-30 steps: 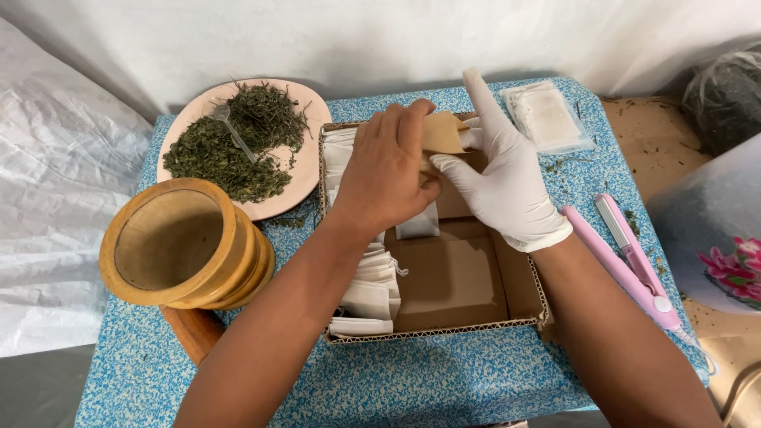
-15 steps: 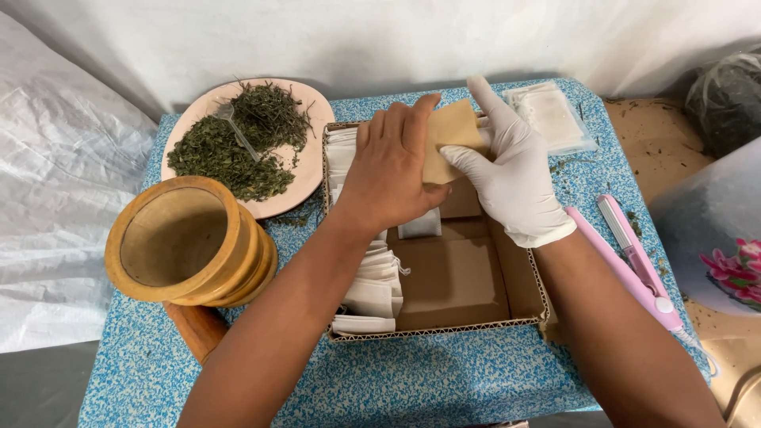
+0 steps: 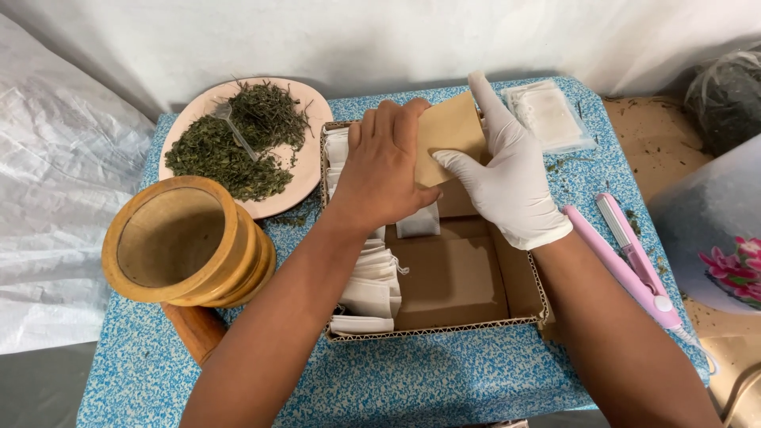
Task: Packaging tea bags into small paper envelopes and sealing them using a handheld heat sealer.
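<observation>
— From the head view, what do the hands have?

— Both are on a small brown paper envelope [image 3: 449, 135], held over the far end of the open cardboard box [image 3: 444, 329] in the middle of the table [image 3: 444, 380]. The bare left hand [image 3: 384, 170] has its grip closed on the envelope's left side, thumb beneath and fingers curled over the top. The gloved right hand [image 3: 511, 178] pinches the right edge between thumb and forefinger, that finger pointing straight up.

— And in the box?

— A row of white paper sachets [image 3: 369, 277] along its left wall.

— Round about?

— A pink plate of dried green leaves [image 3: 238, 147] at the far left corner, a wooden mortar [image 3: 186, 242] by the left edge, a pink hair straightener [image 3: 626, 257] by the right edge, and a clear packet [image 3: 548, 115] at the far right corner.
</observation>
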